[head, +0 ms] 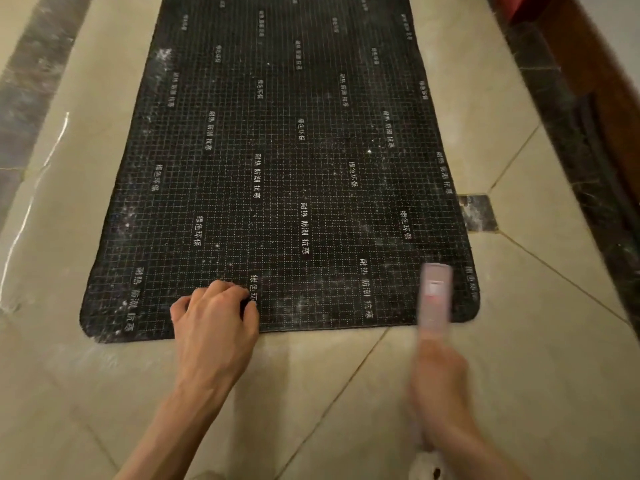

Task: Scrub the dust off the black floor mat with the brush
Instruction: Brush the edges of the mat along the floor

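1. Glossy beige floor tiles (pixel 519 341) with thin grout lines carry everything; a dark marble border strip (pixel 554 109) runs along the right, another along the left, and a small dark inset tile (pixel 478 213) sits just beside the mat's right edge.
2. Your black floor mat (pixel 277 150) lies flat, lengthwise away from you, near edge just ahead of both hands. Rounded corners, fine white grid, rows of white printed characters. It looks thin and flexible (likely to creep on polished tile).
3. Dust: pale specks and smears show across the mat, heaviest at the left edge and the near corners. Judging by that, scrubbing is far from done.
4. Your left hand (pixel 214 327) rests on the near edge of the mat, knuckles up, fingers curled with the tips pressing down on the surface. They grasp nothing. Probably there to pin the mat against the brush strokes.
5. Your right hand (pixel 440 393) holds the brush (pixel 434 296) by its handle, head over the near right corner of the mat. The brush reads pale, long and narrow, with a reddish patch.
6. Both are motion-blurred, so I cannot tell the exact finger wrap, or whether bristles touch the mat.
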Demonstrator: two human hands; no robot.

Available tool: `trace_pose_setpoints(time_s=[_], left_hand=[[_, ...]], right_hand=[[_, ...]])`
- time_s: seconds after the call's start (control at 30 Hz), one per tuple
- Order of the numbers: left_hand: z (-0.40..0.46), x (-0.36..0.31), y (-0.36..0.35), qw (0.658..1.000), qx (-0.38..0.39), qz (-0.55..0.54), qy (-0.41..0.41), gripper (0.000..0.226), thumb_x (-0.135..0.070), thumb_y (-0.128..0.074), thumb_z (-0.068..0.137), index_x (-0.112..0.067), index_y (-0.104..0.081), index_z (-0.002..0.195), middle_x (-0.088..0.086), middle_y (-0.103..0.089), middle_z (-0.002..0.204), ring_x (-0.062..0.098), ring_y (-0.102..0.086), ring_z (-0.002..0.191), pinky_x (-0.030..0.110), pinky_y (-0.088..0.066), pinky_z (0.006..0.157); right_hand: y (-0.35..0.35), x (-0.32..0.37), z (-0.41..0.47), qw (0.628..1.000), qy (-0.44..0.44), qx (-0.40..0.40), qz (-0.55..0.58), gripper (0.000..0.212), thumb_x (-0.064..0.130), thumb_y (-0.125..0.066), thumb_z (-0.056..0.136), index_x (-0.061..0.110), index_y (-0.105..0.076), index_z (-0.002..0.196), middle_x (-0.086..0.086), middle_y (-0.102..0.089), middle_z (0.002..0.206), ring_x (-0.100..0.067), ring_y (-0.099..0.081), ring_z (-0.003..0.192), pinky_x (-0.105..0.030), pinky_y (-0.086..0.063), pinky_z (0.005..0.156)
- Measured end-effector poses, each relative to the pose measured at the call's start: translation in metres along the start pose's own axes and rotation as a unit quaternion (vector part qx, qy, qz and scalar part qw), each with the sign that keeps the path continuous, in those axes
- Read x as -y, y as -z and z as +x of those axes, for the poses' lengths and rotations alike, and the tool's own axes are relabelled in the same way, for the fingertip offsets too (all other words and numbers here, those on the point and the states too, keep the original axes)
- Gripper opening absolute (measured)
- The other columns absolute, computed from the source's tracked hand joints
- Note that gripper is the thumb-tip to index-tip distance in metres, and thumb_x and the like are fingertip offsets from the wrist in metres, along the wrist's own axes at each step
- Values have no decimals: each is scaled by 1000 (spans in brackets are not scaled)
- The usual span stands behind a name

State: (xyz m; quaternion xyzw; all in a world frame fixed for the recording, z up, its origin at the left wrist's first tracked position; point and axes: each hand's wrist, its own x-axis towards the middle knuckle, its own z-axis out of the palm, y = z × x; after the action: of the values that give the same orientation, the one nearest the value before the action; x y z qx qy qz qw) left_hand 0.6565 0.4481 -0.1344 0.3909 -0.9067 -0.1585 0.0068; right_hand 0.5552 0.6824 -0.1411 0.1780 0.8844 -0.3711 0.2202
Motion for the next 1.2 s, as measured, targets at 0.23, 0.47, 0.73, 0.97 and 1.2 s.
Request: trace_pose_setpoints(time_s=[0.23, 0.47, 0.73, 0.97, 1.2], left_hand=[[-4, -2, -1, 999, 1, 28, -24, 11, -23, -71, 87, -14, -77, 87, 3, -69, 103, 27, -62, 90, 52, -36, 95], [-3, 0, -4, 1000, -5, 14, -18, 13, -23, -67, 88, -16, -77, 83, -1, -67, 99, 23, -60, 87, 48, -35, 92], [-8, 2, -1, 999, 8, 26, -24, 13, -23, -69, 88, -13, -78, 92, 4, -69, 110, 29, -64, 94, 51, -40, 88], [-6, 29, 15, 1000, -11, 18, 22, 16, -23, -68, 89, -12, -76, 96, 4, -69, 106, 28, -60, 95, 50, -40, 89], [-18, 61, 30, 995, -29, -4, 96, 22, -24, -67, 89, -14, -74, 108, 5, -69, 113, 30, -57, 103, 50, -41, 91]], right_hand=[[-61, 4, -41, 970, 116, 176, -118, 41, 30, -39, 105, 17, -50, 67, 6, -51, 62, -10, -45, 54, -28, -33, 51], [30, -16, 31, 997, -21, -67, -32, 51, 47, -39, 94, 10, -58, 66, -22, -65, 71, -37, -62, 64, -54, -53, 64], [-78, 24, -57, 973, 97, 198, -69, 43, 26, -38, 105, 15, -48, 65, 5, -50, 58, -5, -43, 49, -23, -31, 45], [-47, 17, -42, 995, 49, 86, -9, 46, 29, -39, 105, 13, -52, 64, -1, -54, 61, -18, -48, 57, -33, -35, 54], [-156, 49, -120, 954, 129, 248, -107, 43, 34, -33, 105, 10, -65, 91, -5, -69, 86, -17, -58, 70, -30, -42, 59]])
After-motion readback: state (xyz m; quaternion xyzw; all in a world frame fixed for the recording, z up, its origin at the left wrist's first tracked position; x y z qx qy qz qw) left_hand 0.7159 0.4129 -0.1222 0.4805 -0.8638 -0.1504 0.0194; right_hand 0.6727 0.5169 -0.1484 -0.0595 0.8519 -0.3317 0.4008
